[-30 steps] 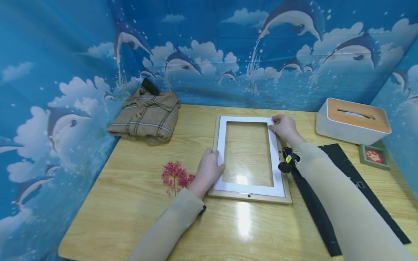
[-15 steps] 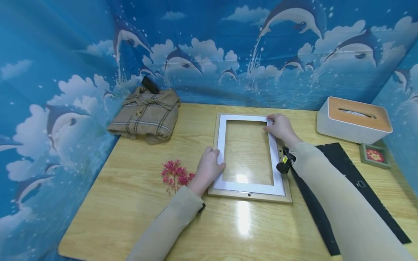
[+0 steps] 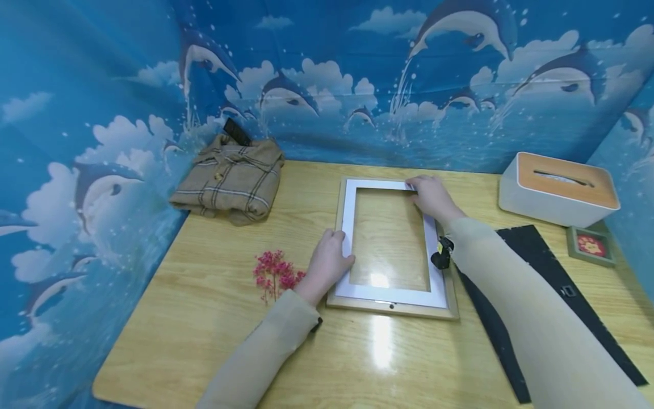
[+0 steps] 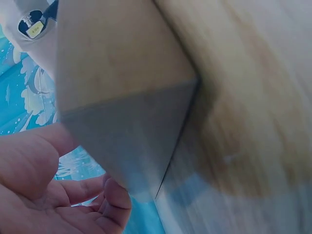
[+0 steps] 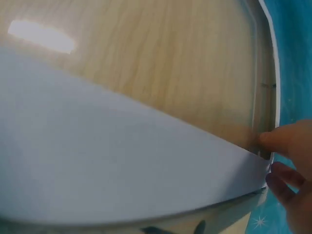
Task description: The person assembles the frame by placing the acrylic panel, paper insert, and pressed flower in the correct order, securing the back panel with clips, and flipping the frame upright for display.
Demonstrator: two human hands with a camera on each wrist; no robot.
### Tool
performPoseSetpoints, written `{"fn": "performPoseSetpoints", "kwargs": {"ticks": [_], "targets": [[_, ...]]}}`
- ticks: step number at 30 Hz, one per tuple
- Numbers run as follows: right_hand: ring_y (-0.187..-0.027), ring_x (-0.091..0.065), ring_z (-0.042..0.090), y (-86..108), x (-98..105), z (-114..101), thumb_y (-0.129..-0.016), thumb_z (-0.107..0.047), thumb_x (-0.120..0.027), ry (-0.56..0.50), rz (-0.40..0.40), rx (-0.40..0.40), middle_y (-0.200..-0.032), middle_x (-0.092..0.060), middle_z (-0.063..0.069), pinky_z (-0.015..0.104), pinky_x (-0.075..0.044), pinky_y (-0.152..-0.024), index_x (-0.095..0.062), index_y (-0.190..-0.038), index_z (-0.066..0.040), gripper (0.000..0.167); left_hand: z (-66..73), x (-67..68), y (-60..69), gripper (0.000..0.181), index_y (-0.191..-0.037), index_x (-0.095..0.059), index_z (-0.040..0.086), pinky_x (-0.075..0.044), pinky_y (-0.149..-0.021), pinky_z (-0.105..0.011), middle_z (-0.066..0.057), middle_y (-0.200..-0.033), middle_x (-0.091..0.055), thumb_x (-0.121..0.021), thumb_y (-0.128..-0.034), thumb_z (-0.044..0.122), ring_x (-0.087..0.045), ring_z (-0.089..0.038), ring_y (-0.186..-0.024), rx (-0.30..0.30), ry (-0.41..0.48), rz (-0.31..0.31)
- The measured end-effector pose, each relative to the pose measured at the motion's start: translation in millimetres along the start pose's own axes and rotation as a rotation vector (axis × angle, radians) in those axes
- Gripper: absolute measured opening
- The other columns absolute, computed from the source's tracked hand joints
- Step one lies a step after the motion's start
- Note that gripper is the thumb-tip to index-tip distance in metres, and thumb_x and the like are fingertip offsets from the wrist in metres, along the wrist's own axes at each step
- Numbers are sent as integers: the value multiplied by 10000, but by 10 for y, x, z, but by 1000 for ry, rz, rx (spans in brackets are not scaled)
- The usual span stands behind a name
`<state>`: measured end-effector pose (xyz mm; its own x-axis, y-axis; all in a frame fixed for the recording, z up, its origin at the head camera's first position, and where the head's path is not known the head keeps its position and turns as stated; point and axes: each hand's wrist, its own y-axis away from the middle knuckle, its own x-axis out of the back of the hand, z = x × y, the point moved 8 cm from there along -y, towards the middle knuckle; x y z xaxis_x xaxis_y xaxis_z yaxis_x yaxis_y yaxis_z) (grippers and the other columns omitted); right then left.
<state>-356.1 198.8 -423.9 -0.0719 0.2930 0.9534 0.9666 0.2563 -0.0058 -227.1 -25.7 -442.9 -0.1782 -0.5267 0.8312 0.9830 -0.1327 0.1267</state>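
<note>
A light wooden picture frame (image 3: 419,312) lies on the table, with a white picture mat (image 3: 383,294) with a rectangular window set on it. My left hand (image 3: 327,261) holds the frame's left side, thumb over the edge; in the left wrist view, curled fingers of the left hand (image 4: 73,190) are beside the frame's side (image 4: 126,53). My right hand (image 3: 433,197) pinches the mat near its top right corner. Up close in the right wrist view, the right hand's (image 5: 292,161) thumb and fingers meet at the end of the mat's strip (image 5: 126,161).
Pink dried flowers (image 3: 276,272) lie left of the frame. A black backing board (image 3: 503,346) lies to its right, partly under my right sleeve. Farther back are a folded plaid shirt (image 3: 230,182), a tissue box (image 3: 557,196) and a small green-framed piece (image 3: 590,246).
My right hand has slid left along the mat's top right corner, towards the middle of its top edge. The left hand stays in place on the frame's left side.
</note>
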Motion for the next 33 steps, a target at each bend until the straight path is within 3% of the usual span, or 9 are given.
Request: {"fn": "performPoseSetpoints", "kwargs": {"ticks": [4,7,14,22,28,33], "targets": [[-1173,-433,426,-22,-43,-52,-944,71,-428,81,-18,23,-1293,-499,252,535,-374,-988,-521,-1328,10,400,9,-4,10,624,-1340,-493,-1,-460,-967,-371,-167,-1296,-491,-756,-814,206,-548,-292,-1118,1,13,-1],[-1150,-431,413,-44,-75,-57,-975,87,-364,86,-31,21,-1265,-487,250,521,-400,-961,-527,-1322,-3,393,14,-3,19,617,-1341,-492,0,-461,-966,-370,-165,-1302,-486,-752,-818,197,-546,-290,-1123,5,24,0],[-1180,-397,433,-98,-105,-24,-897,63,-488,10,-82,17,-1253,-462,265,545,-359,-985,-525,-1304,18,411,30,3,22,613,-1338,-494,-10,-468,-957,-366,-168,-1287,-489,-755,-811,164,-552,-291,-1114,-2,37,8],[-1182,-320,470,-151,-135,-127,-915,-233,-635,-76,-161,30,-1342,-358,296,600,-308,-954,-473,-1355,-22,514,12,7,16,615,-1334,-492,-24,-456,-972,-370,-181,-1295,-484,-754,-811,164,-546,-303,-1122,-6,34,13],[-1177,-290,461,-222,-158,-143,-881,-218,-677,-148,-188,-33,-1329,-356,259,620,-291,-940,-494,-1280,-25,479,17,6,23,624,-1332,-495,-24,-468,-958,-359,-175,-1263,-498,-762,-801,164,-558,-286,-1094,-2,24,16],[-1128,-327,436,-263,-147,-168,-862,-200,-688,-156,-180,-17,-1255,-415,241,591,-309,-924,-515,-1216,-6,440,26,20,32,619,-1326,-499,-32,-461,-967,-364,-186,-1261,-493,-763,-799,159,-556,-300,-1096,-16,23,22]]}}
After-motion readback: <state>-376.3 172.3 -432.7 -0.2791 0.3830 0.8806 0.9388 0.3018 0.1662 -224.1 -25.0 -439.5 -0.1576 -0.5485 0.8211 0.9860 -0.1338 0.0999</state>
